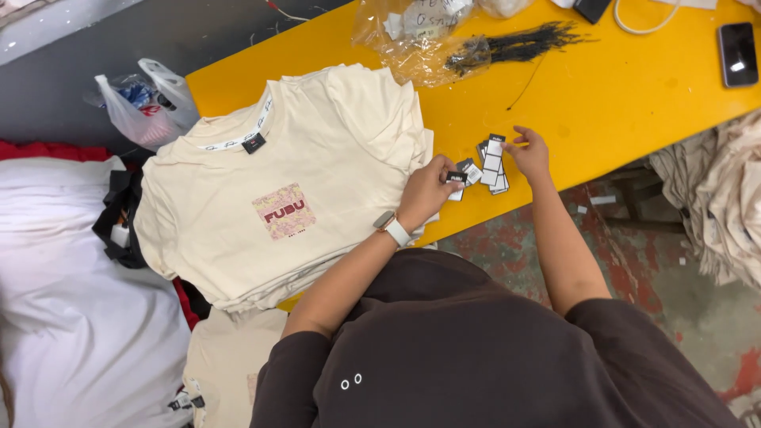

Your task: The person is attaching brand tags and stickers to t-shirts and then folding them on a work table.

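Small black-and-white card tag (pixel 456 177) pinched by left hand (pixel 424 192); right hand (pixel 529 153), fingers spread, probably steadying fanned paper tag pile (pixel 492 165) beside stacked cream cotton T-shirts (pixel 293 182).

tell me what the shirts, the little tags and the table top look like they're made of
Shirts: soft cream knit fabric, probably cotton; they fold and crease limply.
Tags: stiff black and white card, flat with sharp edges, under the right hand and pinched by the left hand.
Table: hard, smooth yellow surface, maybe painted or laminate.
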